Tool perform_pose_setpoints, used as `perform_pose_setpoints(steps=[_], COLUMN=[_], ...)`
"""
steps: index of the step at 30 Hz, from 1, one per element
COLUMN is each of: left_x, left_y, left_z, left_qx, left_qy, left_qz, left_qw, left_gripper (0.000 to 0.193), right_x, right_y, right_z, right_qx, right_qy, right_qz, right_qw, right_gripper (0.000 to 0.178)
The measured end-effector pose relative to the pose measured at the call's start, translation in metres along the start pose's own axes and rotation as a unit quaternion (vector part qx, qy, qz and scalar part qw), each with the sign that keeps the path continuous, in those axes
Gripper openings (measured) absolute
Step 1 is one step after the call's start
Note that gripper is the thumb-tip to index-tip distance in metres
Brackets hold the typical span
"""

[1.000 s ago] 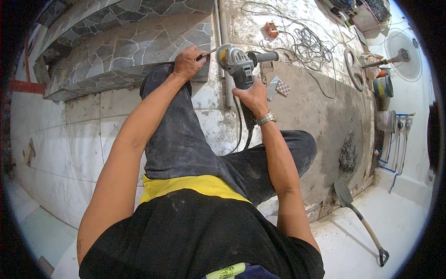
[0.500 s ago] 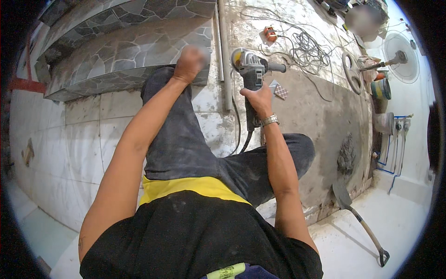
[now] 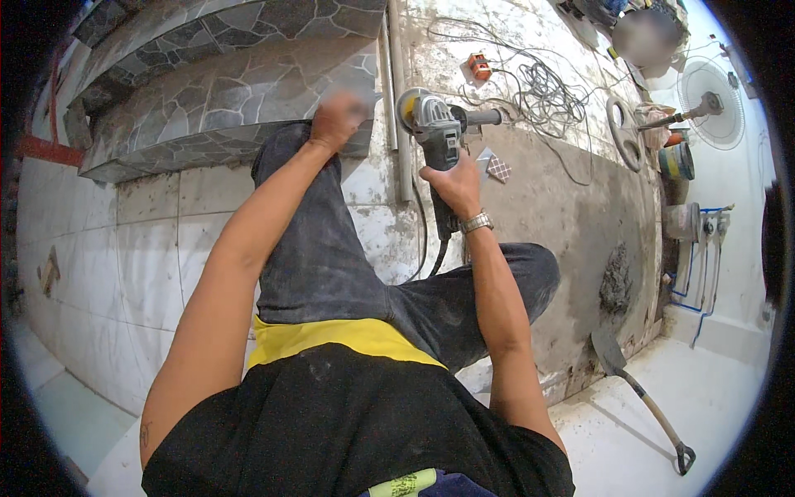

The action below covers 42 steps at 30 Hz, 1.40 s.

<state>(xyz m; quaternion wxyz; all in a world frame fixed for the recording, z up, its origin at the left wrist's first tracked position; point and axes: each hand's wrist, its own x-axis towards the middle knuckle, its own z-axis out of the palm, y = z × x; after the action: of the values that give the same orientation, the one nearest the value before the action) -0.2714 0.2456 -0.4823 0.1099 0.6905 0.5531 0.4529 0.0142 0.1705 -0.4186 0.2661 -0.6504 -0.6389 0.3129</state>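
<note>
My right hand [image 3: 457,184] is wrapped around the body of a grey and black angle grinder [image 3: 436,131]. The grinder's disc, with a yellow patch, faces left beside long metal bars [image 3: 402,108]. Its side handle sticks out to the right, and a black cord trails from its rear. Close to the end of a stone-patterned step [image 3: 240,87], my left hand [image 3: 334,123] is closed above my left knee. Its fingertips are blurred, so whatever they hold cannot be made out.
An orange power outlet box [image 3: 479,66] and a tangled cable [image 3: 542,87] lie beyond the grinder. A patterned tile piece [image 3: 498,169] rests right of my hand. Farther right are wet mortar [image 3: 615,280], a shovel [image 3: 646,402] and a fan [image 3: 710,103]. Another person [image 3: 650,37] is at the far right.
My right hand has shifted the grinder slightly left, bringing its disc closer to the metal bars. My left hand has stayed at nearly the same spot.
</note>
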Motion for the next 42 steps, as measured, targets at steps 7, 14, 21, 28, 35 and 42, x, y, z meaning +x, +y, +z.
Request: perform_pose_setpoints(steps=[7, 14, 21, 28, 35, 42], left_x=[0.002, 0.000, 0.000, -0.001, 0.000, 0.000], left_y=[-0.007, -0.012, -0.008, -0.004, -0.001, -0.002], left_z=[-0.002, 0.000, -0.001, -0.001, -0.002, -0.005], left_qx=[0.002, -0.012, -0.022, -0.025, -0.030, -0.002], left_qy=[-0.023, -0.021, -0.044, -0.025, -0.026, -0.042], left_qz=[-0.060, -0.010, -0.027, -0.029, -0.024, -0.031], left_qw=[0.998, 1.000, 0.998, 0.999, 0.999, 0.999], left_gripper=[0.019, 0.016, 0.013, 0.014, 0.014, 0.019], right_x=[-0.012, -0.013, -0.011, -0.008, -0.005, -0.001], right_y=[-0.022, -0.034, -0.036, -0.033, -0.030, -0.029], right_z=[0.010, 0.013, 0.015, 0.016, 0.016, 0.011], right_qx=[-0.065, -0.104, -0.110, -0.122, -0.120, -0.113], right_qy=[-0.008, -0.015, -0.031, -0.038, -0.032, -0.041], right_qz=[-0.016, -0.021, -0.021, -0.013, -0.015, 0.002], right_qw=[0.998, 0.994, 0.993, 0.992, 0.992, 0.993], right_gripper=[0.056, 0.054, 0.055, 0.055, 0.058, 0.062])
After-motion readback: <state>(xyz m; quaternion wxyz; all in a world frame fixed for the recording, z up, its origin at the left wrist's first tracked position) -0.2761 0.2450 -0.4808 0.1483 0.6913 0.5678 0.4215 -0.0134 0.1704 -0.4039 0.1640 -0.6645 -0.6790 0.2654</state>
